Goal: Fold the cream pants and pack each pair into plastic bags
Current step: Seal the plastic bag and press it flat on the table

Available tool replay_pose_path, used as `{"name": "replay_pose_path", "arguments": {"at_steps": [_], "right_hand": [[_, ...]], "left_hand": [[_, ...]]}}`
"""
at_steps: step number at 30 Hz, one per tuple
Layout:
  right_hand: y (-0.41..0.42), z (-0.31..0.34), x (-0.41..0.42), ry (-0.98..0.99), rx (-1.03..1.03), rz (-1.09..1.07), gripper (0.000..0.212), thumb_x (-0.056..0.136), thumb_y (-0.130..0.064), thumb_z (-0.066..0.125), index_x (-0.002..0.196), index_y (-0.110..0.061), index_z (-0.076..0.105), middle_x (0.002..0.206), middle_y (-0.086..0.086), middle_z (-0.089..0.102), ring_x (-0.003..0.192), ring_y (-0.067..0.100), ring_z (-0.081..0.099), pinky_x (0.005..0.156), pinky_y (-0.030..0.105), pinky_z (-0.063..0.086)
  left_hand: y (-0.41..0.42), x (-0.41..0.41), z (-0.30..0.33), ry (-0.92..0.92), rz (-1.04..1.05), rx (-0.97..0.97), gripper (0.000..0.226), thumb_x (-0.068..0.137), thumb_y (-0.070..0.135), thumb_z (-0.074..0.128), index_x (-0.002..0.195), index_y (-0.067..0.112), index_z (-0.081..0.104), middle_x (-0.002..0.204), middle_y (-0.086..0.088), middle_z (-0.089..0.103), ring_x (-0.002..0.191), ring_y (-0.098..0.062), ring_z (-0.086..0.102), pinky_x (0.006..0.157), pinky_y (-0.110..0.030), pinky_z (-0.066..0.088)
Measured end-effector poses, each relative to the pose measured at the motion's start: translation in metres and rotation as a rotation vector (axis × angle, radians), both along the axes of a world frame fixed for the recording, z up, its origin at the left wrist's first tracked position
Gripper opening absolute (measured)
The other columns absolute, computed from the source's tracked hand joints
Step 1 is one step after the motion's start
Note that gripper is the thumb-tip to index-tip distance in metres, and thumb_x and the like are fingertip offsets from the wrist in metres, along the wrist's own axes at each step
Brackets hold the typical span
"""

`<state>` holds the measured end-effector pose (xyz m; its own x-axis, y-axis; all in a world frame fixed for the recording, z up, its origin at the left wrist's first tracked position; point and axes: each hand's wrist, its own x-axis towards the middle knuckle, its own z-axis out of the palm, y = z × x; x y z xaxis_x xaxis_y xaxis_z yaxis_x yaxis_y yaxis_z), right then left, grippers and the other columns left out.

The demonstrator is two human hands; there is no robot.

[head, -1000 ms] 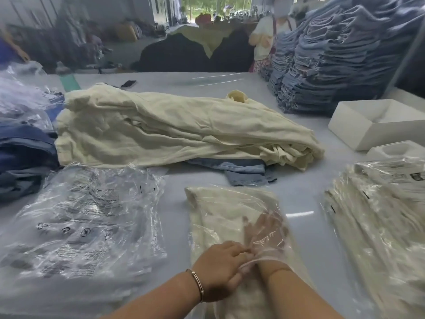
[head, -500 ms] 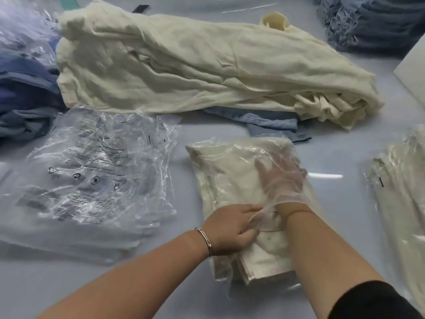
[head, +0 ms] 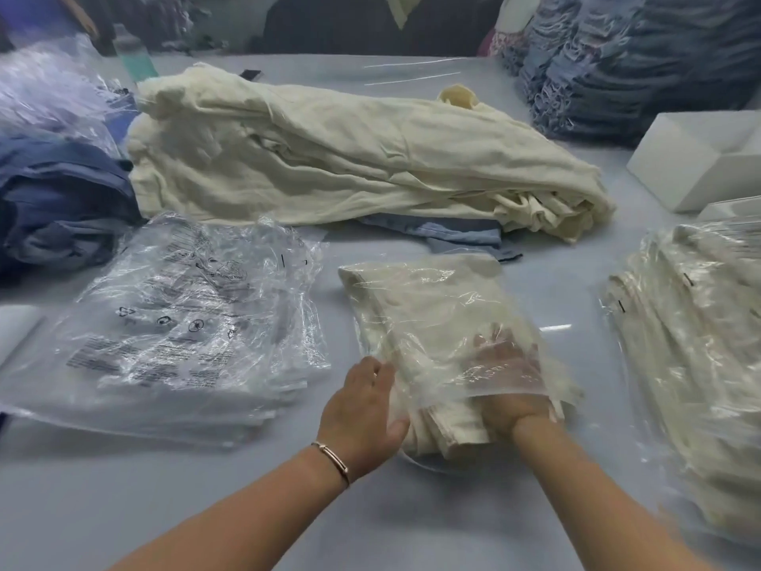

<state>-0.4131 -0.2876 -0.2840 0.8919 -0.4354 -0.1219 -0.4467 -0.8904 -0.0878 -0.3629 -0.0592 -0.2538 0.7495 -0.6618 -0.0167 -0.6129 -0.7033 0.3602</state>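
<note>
A folded pair of cream pants (head: 428, 319) lies in front of me, mostly inside a clear plastic bag (head: 416, 278), with its near end sticking out of the bag's mouth. My right hand (head: 508, 381) is inside the bag's opening, lying flat on the pants with fingers spread under the film. My left hand (head: 362, 410) grips the bag's left edge at the mouth. Behind lies a big loose pile of cream pants (head: 350, 158).
A stack of empty printed plastic bags (head: 185, 315) lies to the left and bagged cream pants (head: 700, 331) are stacked to the right. Blue garments (head: 53, 199) sit far left, a white box (head: 696, 158) at right, and tall denim stacks (head: 638, 68) at the back right.
My right hand has drawn back from deep in the bag toward its mouth. My left hand has shifted from the middle of the opening to the bag's left edge. The view tilted up.
</note>
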Motion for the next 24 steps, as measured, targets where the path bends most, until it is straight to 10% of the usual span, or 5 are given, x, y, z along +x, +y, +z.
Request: {"name": "replay_pose_path", "arguments": {"at_steps": [2,8,17,20,24], "right_hand": [[0.002,-0.004,-0.030,-0.049,0.005,-0.075,0.058,0.095,-0.050,0.039,0.148,-0.031,0.027,0.159,-0.001,0.020,0.146,0.016,0.016,0.112,0.032,-0.011],[-0.002,-0.002,-0.123,-0.190,0.144,-0.117,0.064,0.096,-0.037,0.052,0.152,-0.024,0.023,0.157,-0.007,0.020,0.142,0.008,0.024,0.111,0.018,0.023],[0.007,-0.006,-0.157,-0.399,0.214,0.011,0.053,0.090,-0.013,0.061,0.141,-0.009,0.046,0.145,0.006,0.043,0.136,0.025,0.039,0.111,0.030,0.031],[0.002,-0.015,-0.186,-0.510,0.087,0.058,0.038,0.069,-0.003,0.079,0.106,0.001,0.072,0.110,0.019,0.067,0.099,0.028,0.066,0.086,0.022,0.046],[-0.011,-0.011,-0.205,-0.747,0.329,-0.349,0.014,0.081,-0.011,0.063,0.089,-0.004,0.073,0.089,0.017,0.071,0.081,0.031,0.063,0.079,0.029,0.044]], "left_hand": [[0.014,-0.016,-0.006,0.066,0.071,0.039,0.056,0.082,0.037,0.052,0.133,0.026,0.032,0.120,0.006,0.042,0.103,-0.016,0.051,0.072,-0.026,0.045],[0.048,-0.053,-0.016,0.051,0.123,-0.022,0.027,0.080,0.032,0.054,0.103,0.026,0.042,0.063,0.009,0.039,0.059,-0.022,0.053,0.047,-0.027,0.027],[0.065,-0.081,-0.030,0.058,0.183,-0.031,0.022,0.092,0.044,0.048,0.102,0.024,0.049,0.091,0.010,0.056,0.084,-0.016,0.060,0.061,-0.027,0.037],[0.071,-0.090,-0.025,0.088,0.280,-0.108,0.016,0.091,0.040,0.052,0.087,0.025,0.052,0.081,0.009,0.052,0.074,-0.012,0.054,0.062,-0.026,0.041],[0.080,-0.096,-0.024,0.130,0.404,-0.043,0.028,0.087,0.043,0.061,0.069,0.026,0.049,0.072,0.007,0.051,0.068,-0.010,0.050,0.062,-0.024,0.039]]}}
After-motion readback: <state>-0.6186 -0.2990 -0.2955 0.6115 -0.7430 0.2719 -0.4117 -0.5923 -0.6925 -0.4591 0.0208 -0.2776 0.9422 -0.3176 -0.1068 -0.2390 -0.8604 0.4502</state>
